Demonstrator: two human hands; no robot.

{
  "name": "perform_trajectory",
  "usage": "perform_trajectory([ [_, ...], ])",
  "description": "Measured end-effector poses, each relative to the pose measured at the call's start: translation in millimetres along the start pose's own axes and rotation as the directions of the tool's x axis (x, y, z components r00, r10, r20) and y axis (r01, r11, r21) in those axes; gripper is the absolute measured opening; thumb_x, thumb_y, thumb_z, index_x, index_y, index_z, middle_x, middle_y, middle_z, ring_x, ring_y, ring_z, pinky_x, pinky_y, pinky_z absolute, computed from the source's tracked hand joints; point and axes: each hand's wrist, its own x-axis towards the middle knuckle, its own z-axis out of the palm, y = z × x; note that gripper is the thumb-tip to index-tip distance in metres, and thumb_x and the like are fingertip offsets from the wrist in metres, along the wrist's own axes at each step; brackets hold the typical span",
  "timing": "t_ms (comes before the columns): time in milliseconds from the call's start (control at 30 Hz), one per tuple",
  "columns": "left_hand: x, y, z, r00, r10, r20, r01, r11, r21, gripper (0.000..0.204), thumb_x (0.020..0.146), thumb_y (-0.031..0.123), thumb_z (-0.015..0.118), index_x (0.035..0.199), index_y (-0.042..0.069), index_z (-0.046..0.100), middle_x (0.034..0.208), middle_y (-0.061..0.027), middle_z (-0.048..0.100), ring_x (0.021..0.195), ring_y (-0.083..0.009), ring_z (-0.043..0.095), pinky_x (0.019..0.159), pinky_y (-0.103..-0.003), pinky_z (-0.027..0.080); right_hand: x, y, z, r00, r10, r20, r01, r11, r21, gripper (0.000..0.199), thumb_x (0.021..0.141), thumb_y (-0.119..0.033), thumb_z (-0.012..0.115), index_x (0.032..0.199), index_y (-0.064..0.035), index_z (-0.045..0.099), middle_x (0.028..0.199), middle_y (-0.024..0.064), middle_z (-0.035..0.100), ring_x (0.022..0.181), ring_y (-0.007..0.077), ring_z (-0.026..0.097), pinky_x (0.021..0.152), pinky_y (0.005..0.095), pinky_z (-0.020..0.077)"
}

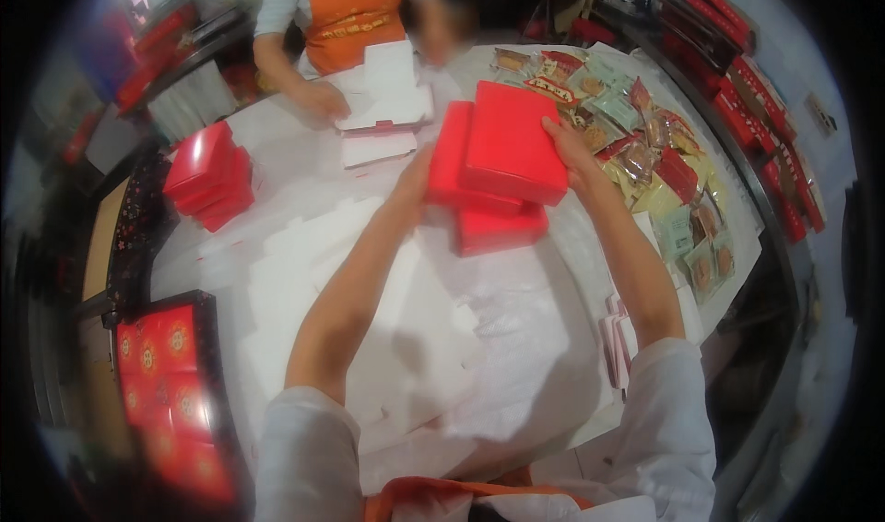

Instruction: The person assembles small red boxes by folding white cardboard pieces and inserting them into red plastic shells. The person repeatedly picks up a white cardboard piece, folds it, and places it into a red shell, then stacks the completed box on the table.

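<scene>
A small stack of red boxes stands at the middle of the table. My right hand (572, 151) grips the right edge of the top red box (516, 139), its thumb resting on the lid. That box overlaps a second red box (449, 153), which pokes out to the left and has my left hand (421, 177) closed at its side, fingers mostly hidden. Beneath both, a lower red box (503, 230) shows its near side.
Packaged pastries (636, 144) lie heaped at the right. Flat white cartons (387, 338) cover the near table. Another red stack (210, 176) stands at left, above a tray of patterned red boxes (171, 384). Across the table, a person's hand (321, 100) touches a white carton (392, 98).
</scene>
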Motion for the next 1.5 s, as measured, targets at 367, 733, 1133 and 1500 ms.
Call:
perform_trajectory([
  [367,1,-45,37,0.977,0.211,-0.038,-0.202,0.966,0.164,0.064,0.090,0.053,0.022,0.136,0.009,0.024,0.134,-0.0095,0.034,0.125,-0.0195,0.030,0.103,-0.033,0.023,-13,-9,-4,0.952,0.109,0.286,-0.094,0.994,-0.064,0.048,0.089,-0.017,0.048,0.133,-0.0089,0.030,0.122,0.0082,0.047,0.105,0.0165,0.051,0.085,0.0296,0.0464],
  [733,-25,-65,23,0.910,0.373,-0.180,-0.276,0.871,0.406,0.068,0.089,0.049,0.031,0.130,-0.005,0.029,0.132,-0.0223,0.034,0.127,-0.0329,0.028,0.106,-0.034,0.017,-12,-17,-4,0.976,0.165,0.142,-0.126,0.960,-0.248,0.042,0.091,-0.034,0.042,0.122,-0.0054,0.043,0.121,0.0077,0.047,0.111,0.0170,0.045,0.094,0.0317,0.0367],
  [1133,-358,-119,-150,0.467,0.686,-0.558,0.480,0.333,0.811,0.059,0.075,0.017,0.063,0.120,-0.010,0.038,0.122,-0.0295,0.041,0.115,-0.0417,0.038,0.097,-0.045,0.030,-271,111,100,0.514,0.071,0.855,0.855,0.029,-0.517,0.054,0.083,-0.025,0.054,0.129,-0.0015,0.035,0.137,0.0185,0.027,0.129,0.0316,0.022,0.104,0.0476,0.0137],
  [1500,-346,-124,-131,0.381,0.787,-0.485,0.464,0.291,0.837,0.035,0.076,0.006,0.055,0.108,-0.006,0.046,0.108,-0.0204,0.049,0.099,-0.0358,0.046,0.087,-0.043,0.036,-280,148,116,0.535,0.212,0.818,0.844,-0.153,-0.513,0.060,0.085,-0.032,0.051,0.131,-0.0008,0.030,0.139,0.0181,0.023,0.130,0.0287,0.018,0.105,0.0496,0.0060],
])
